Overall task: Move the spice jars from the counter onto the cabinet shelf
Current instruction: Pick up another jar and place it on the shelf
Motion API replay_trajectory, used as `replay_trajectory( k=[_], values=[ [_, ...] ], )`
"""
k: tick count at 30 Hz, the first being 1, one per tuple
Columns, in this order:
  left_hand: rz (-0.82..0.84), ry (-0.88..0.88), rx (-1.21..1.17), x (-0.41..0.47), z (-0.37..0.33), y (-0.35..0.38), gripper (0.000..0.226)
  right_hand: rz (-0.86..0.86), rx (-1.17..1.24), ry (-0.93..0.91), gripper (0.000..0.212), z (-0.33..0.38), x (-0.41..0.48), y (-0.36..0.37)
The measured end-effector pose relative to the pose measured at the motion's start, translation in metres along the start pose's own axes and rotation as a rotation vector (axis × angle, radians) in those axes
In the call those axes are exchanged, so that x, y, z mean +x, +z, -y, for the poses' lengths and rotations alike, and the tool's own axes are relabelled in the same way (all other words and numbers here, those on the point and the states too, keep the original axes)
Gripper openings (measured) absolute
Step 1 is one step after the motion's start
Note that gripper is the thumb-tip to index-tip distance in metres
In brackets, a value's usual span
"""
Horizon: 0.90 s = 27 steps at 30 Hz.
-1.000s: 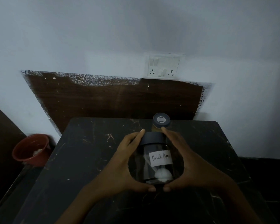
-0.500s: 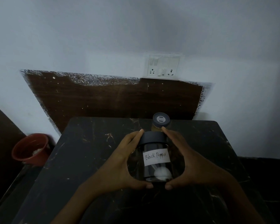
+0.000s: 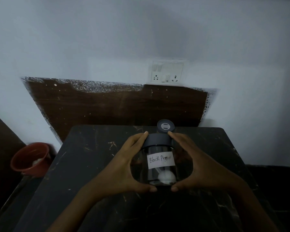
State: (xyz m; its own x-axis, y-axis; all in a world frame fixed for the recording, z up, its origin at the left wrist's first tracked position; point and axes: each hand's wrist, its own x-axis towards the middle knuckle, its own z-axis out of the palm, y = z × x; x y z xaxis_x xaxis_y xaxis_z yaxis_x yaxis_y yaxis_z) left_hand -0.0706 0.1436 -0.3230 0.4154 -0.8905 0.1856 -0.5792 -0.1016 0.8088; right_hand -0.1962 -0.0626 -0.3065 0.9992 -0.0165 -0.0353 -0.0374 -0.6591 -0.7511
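Noted glass jar [image 3: 159, 163] labelled "Black Pepper", dark lid, upright, cupped between left hand [image 3: 124, 166] and right hand [image 3: 196, 166], fingers curled round its sides, thumbs at base. Located over middle of dark table [image 3: 90, 164]. Recorded second jar [image 3: 165, 126] just behind fingertips.

Both arms reach forward from the bottom edge, the left arm [image 3: 70, 211] and the right arm [image 3: 258, 213]. The left grip [image 3: 122, 166] and the right grip [image 3: 203, 164] curl round a jar [image 3: 161, 162], one on each side. The fingers [image 3: 141, 137] point up beside its top part. The thumbs [image 3: 149, 188] lie along its bottom edge, tips close but apart.
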Motion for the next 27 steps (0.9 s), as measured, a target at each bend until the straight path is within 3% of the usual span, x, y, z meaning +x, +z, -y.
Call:
replay_trajectory(
  k=[9,18,27],
  values=[
    [-0.025,0.142,0.189,0.044,-0.043,-0.048,0.123,-0.126,-0.082,-0.09,0.117,0.044,0.01,-0.06],
    [-0.156,0.398,0.499,0.115,-0.127,-0.115,0.123,-0.364,-0.236,-0.291,0.113,0.101,0.023,-0.157],
    [-0.292,0.662,0.864,0.183,-0.21,-0.158,0.122,-0.587,-0.469,-0.398,0.122,0.139,0.023,-0.245]
  ],
)
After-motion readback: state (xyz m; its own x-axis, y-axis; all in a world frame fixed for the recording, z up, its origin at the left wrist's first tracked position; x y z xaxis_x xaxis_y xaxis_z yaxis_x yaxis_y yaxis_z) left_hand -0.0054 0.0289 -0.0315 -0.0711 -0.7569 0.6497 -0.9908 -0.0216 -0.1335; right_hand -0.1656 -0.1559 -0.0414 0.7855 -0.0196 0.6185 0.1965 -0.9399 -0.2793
